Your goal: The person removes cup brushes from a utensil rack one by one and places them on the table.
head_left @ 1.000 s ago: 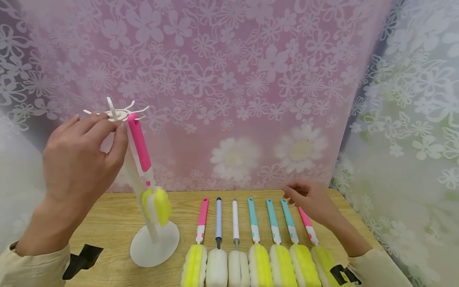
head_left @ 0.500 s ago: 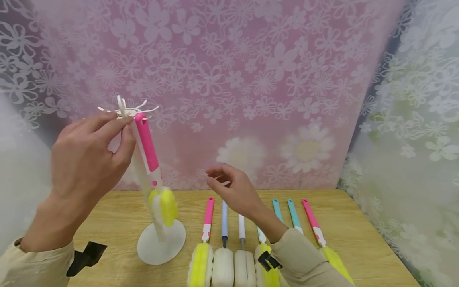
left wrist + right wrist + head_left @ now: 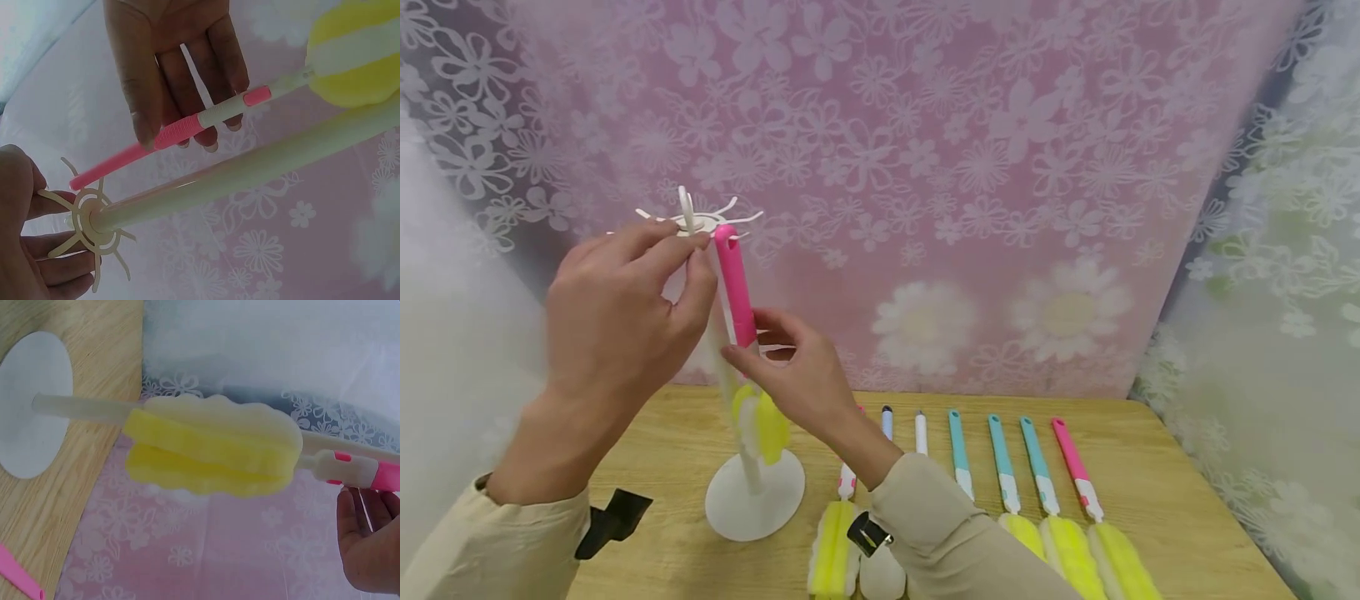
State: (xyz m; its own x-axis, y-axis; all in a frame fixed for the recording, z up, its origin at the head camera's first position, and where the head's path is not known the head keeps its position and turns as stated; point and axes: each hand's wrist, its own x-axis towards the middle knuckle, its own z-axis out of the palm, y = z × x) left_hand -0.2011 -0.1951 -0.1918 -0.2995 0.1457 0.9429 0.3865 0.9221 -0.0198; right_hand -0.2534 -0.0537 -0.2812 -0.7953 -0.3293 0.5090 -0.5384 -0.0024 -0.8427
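A white stand (image 3: 756, 504) with a round base, a tall pole and a ring of curved hooks rises from the table. My left hand (image 3: 632, 308) pinches the rim of its hook ring. From one hook hangs a sponge bottle brush (image 3: 735, 287) with a pink handle and a yellow-and-white head (image 3: 212, 450). My right hand (image 3: 808, 375) holds the lower part of that handle, thumb on one side and fingers on the other, as the left wrist view shows. Beside the handle in that view, the pole (image 3: 250, 175) runs nearly parallel.
More sponge brushes lie in a row on the wooden table (image 3: 1187, 517): a pink one (image 3: 835, 542), several teal-handled ones (image 3: 1002, 458) and another pink one (image 3: 1072, 458). My right forearm hides some of them. A flowered pink curtain (image 3: 940, 167) stands behind.
My right hand has moved left from above the row of brushes to the hanging pink brush and taken hold of its handle. The left hand keeps its grip on the hook ring.
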